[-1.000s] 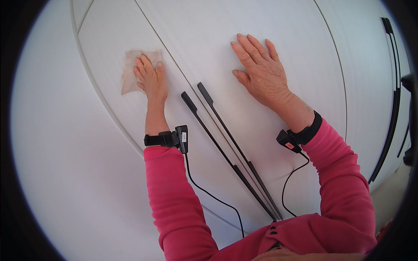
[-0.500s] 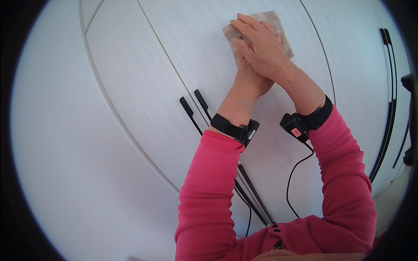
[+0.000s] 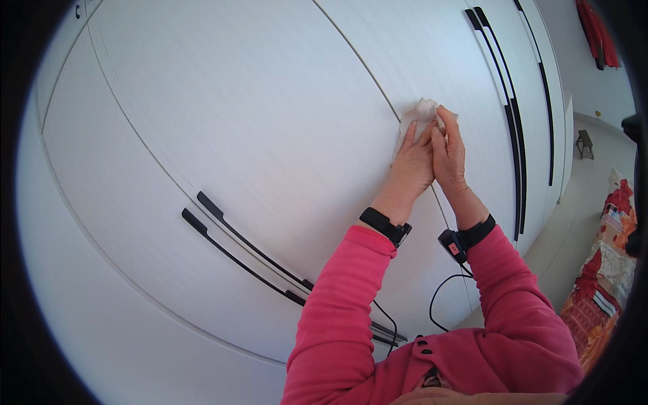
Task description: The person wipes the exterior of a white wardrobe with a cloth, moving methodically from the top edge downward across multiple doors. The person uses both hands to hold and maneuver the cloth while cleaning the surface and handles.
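Observation:
A pale beige cloth [image 3: 425,110], crumpled along its top edge, lies against a white wardrobe door across a seam between panels. My left hand [image 3: 413,162] presses flat on the cloth with its fingers spread. Beside it, touching it, my right hand [image 3: 451,152] has its thumb and bent fingers at the cloth's right edge, closed on it. Part of the cloth is hidden beneath the hands.
Long black handles [image 3: 246,246] run down the doors at left, and more black handles [image 3: 506,101] stand at right. A cable [image 3: 435,304] hangs from my right wrist's black device. At far right are a patterned bedspread [image 3: 597,297], a small stool [image 3: 584,143] and red clothing [image 3: 597,34].
The view has swung right, bringing in the floor and bedspread. My hands and the cloth now lie over a door seam. My right hand has shifted from atop the left to beside it.

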### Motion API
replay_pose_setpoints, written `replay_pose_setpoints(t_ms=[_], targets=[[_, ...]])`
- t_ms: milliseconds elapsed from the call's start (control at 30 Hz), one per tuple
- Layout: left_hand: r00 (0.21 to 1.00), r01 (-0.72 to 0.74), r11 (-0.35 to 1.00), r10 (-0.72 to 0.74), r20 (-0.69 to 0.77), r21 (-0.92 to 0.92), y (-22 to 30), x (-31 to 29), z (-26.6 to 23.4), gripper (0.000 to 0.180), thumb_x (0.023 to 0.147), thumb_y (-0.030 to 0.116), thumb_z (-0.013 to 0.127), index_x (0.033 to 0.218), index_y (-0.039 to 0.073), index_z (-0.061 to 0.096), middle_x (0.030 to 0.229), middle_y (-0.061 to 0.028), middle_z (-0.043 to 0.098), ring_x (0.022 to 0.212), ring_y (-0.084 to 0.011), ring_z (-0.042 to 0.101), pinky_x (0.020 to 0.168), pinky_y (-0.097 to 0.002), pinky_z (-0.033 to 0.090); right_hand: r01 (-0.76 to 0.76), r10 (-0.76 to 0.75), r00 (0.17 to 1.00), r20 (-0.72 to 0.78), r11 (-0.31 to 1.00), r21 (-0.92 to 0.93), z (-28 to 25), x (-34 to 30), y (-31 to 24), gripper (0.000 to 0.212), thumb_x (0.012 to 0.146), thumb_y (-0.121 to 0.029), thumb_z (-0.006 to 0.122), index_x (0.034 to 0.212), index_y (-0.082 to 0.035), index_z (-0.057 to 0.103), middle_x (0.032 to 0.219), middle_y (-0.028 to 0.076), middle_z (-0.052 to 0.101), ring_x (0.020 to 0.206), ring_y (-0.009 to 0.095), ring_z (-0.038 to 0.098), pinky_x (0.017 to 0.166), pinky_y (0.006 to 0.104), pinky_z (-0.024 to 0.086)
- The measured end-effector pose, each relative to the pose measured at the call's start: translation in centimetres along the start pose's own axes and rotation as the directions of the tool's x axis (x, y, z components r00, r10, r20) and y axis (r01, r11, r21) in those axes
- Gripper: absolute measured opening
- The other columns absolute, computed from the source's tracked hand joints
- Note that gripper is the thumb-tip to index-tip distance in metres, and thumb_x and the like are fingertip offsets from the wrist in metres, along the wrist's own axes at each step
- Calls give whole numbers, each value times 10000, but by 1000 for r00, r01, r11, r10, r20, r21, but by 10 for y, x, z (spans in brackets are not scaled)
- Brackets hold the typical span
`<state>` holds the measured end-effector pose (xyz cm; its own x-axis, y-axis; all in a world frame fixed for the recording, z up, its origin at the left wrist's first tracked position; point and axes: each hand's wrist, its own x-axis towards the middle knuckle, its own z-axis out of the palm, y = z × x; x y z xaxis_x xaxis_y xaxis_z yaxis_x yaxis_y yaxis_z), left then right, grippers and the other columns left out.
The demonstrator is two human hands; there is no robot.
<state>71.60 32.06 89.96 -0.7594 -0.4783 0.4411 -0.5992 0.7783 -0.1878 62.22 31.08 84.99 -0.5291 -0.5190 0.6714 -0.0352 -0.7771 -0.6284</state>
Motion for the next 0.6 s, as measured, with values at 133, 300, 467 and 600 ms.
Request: replay_pose_setpoints(t_ms=[133, 300, 467, 600], targets=[[995, 65, 994, -57, 80, -93, -13, 14, 54, 338, 970, 147, 472, 1275, 98, 607, 1392, -23, 576, 1407, -193, 417, 1246, -458, 159, -11, 11, 1000, -15, 1000, 11, -23, -25, 66, 346, 1004, -86, 466, 1324, 6, 560, 1424, 169, 534, 1361, 277, 469, 1157, 348, 321], [995, -88, 992, 91, -28, 91, -26, 12, 61, 255, 970, 172, 491, 1154, 73, 637, 1302, -43, 595, 1381, -219, 436, 1221, -445, 227, -126, 130, 992, -10, 976, 177, -21, -37, 85, 471, 1088, -291, 381, 1431, 21, 465, 1478, 167, 483, 1393, 262, 426, 1165, 349, 300], [991, -89, 988, 100, -91, 125, -40, 33, 56, 276, 977, 194, 483, 1171, 62, 627, 1307, -52, 596, 1374, -219, 442, 1216, -439, 229, -16, 19, 1000, -16, 988, 154, -4, -15, 96, 535, 1096, -344, 339, 1476, 27, 402, 1528, 165, 422, 1430, 265, 376, 1183, 356, 270], [985, -71, 977, 101, -142, 203, -46, 55, 63, 330, 993, 221, 468, 1254, 71, 605, 1419, -61, 551, 1400, -222, 417, 1222, -427, 205, 44, -43, 999, -20, 996, 76, -8, 16, 109, 573, 1090, -367, 360, 1505, 28, 355, 1544, 186, 400, 1455, 300, 346, 1200, 363, 238]])
